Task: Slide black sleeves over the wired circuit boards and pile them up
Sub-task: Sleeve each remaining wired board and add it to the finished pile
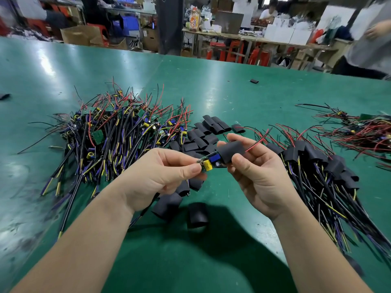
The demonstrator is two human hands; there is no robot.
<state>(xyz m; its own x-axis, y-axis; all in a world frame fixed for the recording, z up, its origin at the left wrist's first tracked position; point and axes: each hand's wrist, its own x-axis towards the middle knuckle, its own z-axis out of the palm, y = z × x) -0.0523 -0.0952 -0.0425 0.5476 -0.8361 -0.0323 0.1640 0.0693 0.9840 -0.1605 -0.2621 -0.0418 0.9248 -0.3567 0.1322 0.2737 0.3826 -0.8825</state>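
My left hand [167, 176] pinches the near end of a small wired circuit board [209, 162] with blue and yellow parts. My right hand [251, 166] holds a black sleeve [231, 151] that covers the board's far end; its red and black wires stick out past the sleeve to the upper right. Both hands hover above the green table [232, 92]. A heap of bare wired boards [114, 132] lies to the left. A pile of sleeved boards [321, 166] lies to the right. Loose black sleeves [203, 132] are scattered between and under my hands.
Another tangle of red-wired boards [364, 130] sits at the far right. Stray sleeves lie at the far table [254, 81] and left edge [4, 96]. A person [368, 49] stands at the right rim. Benches, boxes and stools stand beyond.
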